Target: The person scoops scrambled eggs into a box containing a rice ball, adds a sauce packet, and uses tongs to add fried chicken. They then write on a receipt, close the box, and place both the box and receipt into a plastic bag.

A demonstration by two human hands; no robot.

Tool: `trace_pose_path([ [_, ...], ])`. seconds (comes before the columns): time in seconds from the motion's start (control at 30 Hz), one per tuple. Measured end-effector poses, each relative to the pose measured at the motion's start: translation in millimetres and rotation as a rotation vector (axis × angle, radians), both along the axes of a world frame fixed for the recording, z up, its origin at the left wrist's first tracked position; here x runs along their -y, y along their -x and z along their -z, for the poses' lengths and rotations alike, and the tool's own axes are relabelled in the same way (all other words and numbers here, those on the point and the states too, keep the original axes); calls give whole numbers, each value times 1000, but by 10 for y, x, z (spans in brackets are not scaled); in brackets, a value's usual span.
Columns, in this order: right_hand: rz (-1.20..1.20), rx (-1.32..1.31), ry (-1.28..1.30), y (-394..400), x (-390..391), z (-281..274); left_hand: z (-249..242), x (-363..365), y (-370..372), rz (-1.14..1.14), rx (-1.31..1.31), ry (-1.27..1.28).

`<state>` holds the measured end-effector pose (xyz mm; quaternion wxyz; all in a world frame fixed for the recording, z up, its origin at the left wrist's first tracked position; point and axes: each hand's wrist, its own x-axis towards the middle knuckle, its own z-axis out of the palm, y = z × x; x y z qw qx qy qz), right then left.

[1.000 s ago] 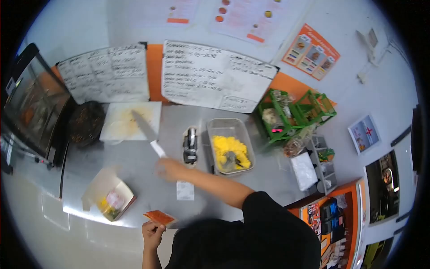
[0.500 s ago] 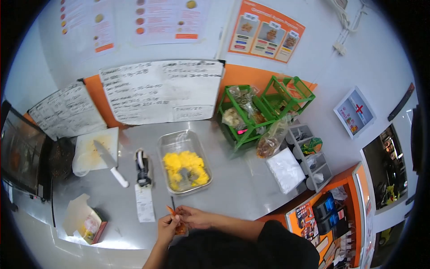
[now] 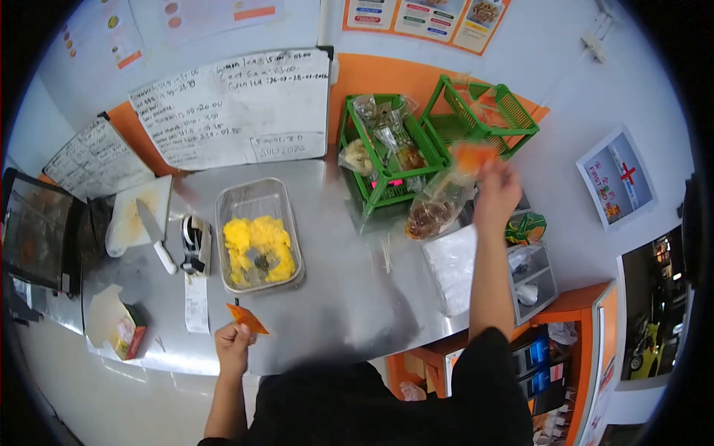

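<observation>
Orange packet [image 3: 250,320]: pinched in fingers of left hand [image 3: 233,346], by near edge of worktop [image 3: 342,282]. Second orange packet [image 3: 471,157], motion-blurred: gripped in fingers of right hand [image 3: 498,195], beside green plastic basket [image 3: 520,134]. Yellow food [image 3: 258,241]: contained in tray [image 3: 253,199].

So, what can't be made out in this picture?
All in the head view:
- Right hand and orange item: blurred, so the grip is unclear.
- Receipt: print too small to read.
- Orange-edged poster: top cut off by the upper edge.
- Glass-fronted cabinet: contents too dim, left side lost at the dark rim.
</observation>
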<state>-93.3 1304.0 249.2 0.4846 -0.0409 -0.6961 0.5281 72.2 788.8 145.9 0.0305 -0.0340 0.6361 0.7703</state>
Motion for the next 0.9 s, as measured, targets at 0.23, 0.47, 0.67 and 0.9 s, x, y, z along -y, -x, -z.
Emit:
trace_pose_path([
  [0.23,-29,26,-5,125,553,-129,-35,152,-374,-8,-67,154],
  [0.47,-747,323,-395,-1063,2814,1368,-234,951,-528,139,-214,326],
  [0.67,-1447,320,-838,-1539,4913,939,-69,2004,-859,374,-147,360],
  [0.9,-1662,409,-883,-1552,6728,919,173,3648,-1387,-51,-348,490],
])
